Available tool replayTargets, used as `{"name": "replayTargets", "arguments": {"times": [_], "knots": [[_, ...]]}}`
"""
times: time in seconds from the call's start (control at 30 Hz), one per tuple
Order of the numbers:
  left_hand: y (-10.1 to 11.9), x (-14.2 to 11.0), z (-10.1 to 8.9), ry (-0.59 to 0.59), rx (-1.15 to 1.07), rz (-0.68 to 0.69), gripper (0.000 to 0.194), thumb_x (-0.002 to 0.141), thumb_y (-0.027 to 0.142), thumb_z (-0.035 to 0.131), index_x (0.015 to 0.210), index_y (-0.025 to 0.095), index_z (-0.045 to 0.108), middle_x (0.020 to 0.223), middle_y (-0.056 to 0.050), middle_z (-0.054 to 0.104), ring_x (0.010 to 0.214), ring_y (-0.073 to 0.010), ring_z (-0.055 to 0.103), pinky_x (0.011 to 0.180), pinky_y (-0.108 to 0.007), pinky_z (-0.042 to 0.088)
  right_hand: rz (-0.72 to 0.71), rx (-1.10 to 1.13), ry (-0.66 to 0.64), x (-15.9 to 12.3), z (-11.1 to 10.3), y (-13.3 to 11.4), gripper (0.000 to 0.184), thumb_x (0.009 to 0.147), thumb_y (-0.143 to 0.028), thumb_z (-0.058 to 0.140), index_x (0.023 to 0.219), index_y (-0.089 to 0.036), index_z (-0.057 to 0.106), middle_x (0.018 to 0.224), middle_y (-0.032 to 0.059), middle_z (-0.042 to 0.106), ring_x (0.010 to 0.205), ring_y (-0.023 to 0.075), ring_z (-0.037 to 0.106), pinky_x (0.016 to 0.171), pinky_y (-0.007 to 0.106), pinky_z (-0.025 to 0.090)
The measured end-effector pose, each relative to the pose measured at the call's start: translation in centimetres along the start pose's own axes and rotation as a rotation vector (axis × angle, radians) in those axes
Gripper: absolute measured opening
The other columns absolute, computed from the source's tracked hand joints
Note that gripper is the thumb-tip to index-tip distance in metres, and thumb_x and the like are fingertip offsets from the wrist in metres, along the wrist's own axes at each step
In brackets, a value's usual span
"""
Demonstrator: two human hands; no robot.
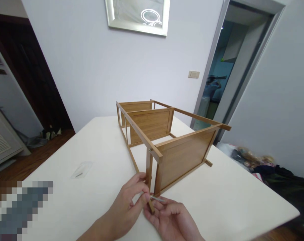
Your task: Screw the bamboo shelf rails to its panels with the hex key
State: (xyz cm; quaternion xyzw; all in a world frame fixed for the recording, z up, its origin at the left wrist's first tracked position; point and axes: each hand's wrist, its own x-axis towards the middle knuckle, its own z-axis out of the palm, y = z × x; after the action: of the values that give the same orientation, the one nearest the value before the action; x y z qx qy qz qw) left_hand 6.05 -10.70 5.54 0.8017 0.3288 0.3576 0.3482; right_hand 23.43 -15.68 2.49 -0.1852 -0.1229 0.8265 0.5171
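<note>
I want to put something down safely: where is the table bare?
Bare white tabletop lies right of the wooden rack, toward the right edge, and left, between rack and small clear bag. It's crowded at the rack's near corner, with left hand and right hand.

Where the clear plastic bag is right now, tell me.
In the head view, left of centre, the clear plastic bag lies on the white table, to the left of both the wooden rack and the left hand.
</note>
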Motion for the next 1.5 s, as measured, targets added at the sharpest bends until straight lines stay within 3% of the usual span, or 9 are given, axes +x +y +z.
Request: {"name": "replayTargets", "arguments": {"times": [0.07,0.23,0.37,0.5,0.7,0.93,1.5], "knots": [[0.3,-0.4,-0.6,0.075,0.034,-0.047,0.029,0.095,0.037,0.045,0.078,0.021,0.062,0.106,-0.008,0.060,0.108,-0.0205,0.055,0.094,-0.031,0.044,0.005,-0.001,0.038,-0.4,-0.1,-0.1,0.033,0.056,-0.001,0.063,0.088,-0.005,0.074,0.103,0.0148,0.072,0.108,0.0244,0.062,0.107,0.037,0.036],[-0.4,-2.5,-0.1,0.178,0.155,-0.318,0.028,0.092,0.037,0.048,0.073,0.021,0.061,0.073,-0.001,0.061,0.069,-0.0149,0.056,0.061,-0.024,0.043,0.045,0.099,0.112,-0.4,0.0,-0.4,0.017,0.072,-0.016,0.070,0.086,-0.006,0.072,0.100,0.0147,0.073,0.109,0.0253,0.063,0.110,0.038,0.034],[-1.3,-3.5,1.2,0.274,0.109,-0.416,0.028,0.089,0.040,0.049,0.075,0.021,0.064,0.068,0.001,0.062,0.064,-0.0139,0.056,0.062,-0.024,0.043,0.063,0.188,0.130,0.4,0.2,-0.7,0.028,0.081,-0.031,0.067,0.091,-0.005,0.069,0.101,0.0156,0.072,0.111,0.0256,0.062,0.109,0.038,0.035],[-1.6,-3.2,0.9,0.339,0.057,-0.452,0.029,0.088,0.043,0.050,0.075,0.020,0.064,0.064,0.002,0.060,0.061,-0.0139,0.055,0.058,-0.023,0.041,0.047,0.231,0.161,0.6,0.3,-0.7,0.036,0.084,-0.040,0.064,0.101,-0.008,0.065,0.109,0.0144,0.070,0.120,0.0256,0.056,0.108,0.041,0.036],[-2.1,-3.0,0.6,0.300,0.053,-0.445,0.029,0.086,0.041,0.052,0.069,0.019,0.063,0.065,0.002,0.058,0.060,-0.0133,0.051,0.059,-0.024,0.040,-0.014,0.155,0.172,0.1,0.2,-0.3,0.040,0.083,-0.051,0.064,0.097,-0.014,0.065,0.111,0.0130,0.069,0.117,0.0242,0.058,0.106,0.044,0.038],[-1.9,-2.9,1.2,0.214,-0.018,-0.542,0.031,0.083,0.042,0.052,0.071,0.017,0.066,0.060,0.002,0.057,0.058,-0.0132,0.048,0.056,-0.024,0.037,-0.004,0.164,0.164,0.3,-0.1,-0.4,0.041,0.083,-0.050,0.064,0.097,-0.012,0.065,0.108,0.0149,0.070,0.115,0.0251,0.059,0.105,0.044,0.038],[-1.6,-3.4,1.1,0.151,-0.020,-0.572,0.030,0.081,0.039,0.051,0.064,0.017,0.062,0.054,0.003,0.051,0.052,-0.0115,0.045,0.052,-0.023,0.035,-0.011,0.196,0.148,-0.8,0.2,0.2,0.040,0.088,-0.049,0.059,0.100,-0.012,0.065,0.119,0.0156,0.066,0.123,0.0254,0.054,0.108,0.044,0.035]]}}
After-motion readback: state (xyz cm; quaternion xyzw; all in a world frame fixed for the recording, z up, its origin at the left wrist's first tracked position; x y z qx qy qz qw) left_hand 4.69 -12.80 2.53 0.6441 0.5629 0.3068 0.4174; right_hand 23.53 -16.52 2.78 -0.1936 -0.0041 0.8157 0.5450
